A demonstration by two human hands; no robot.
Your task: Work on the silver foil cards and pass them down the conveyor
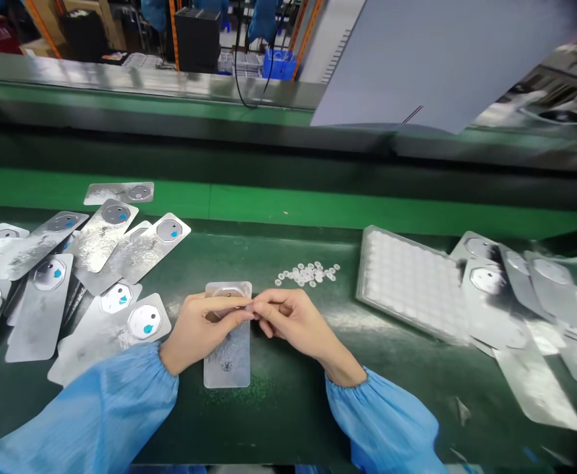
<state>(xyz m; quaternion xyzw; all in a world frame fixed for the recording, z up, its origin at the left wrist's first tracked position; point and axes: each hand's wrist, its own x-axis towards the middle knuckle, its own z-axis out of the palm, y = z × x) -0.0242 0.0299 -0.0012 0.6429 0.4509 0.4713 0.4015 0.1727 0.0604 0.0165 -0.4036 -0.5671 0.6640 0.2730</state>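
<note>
A silver phone back cover (pixel 227 362) lies upright on the green bench in front of me, its round camera area partly covered by my fingers. My left hand (pixel 206 327) is over the cover's upper part, thumb and index finger closed in a pinch. My right hand (pixel 291 321) meets it at the cover's upper right, its fingertips also pinched. Whatever sits between the touching fingertips is too small to make out. Just beyond my right hand is a scatter of small white rings (pixel 309 272).
Many silver covers (pixel 41 316), several with blue dots, are piled at the left. A clear tray (pixel 406 283) of white compartments stands at the right, beside more covers (pixel 529 355). A white sheet (pixel 397 66) hangs at the upper right. A green ledge (pixel 249 207) runs along the back.
</note>
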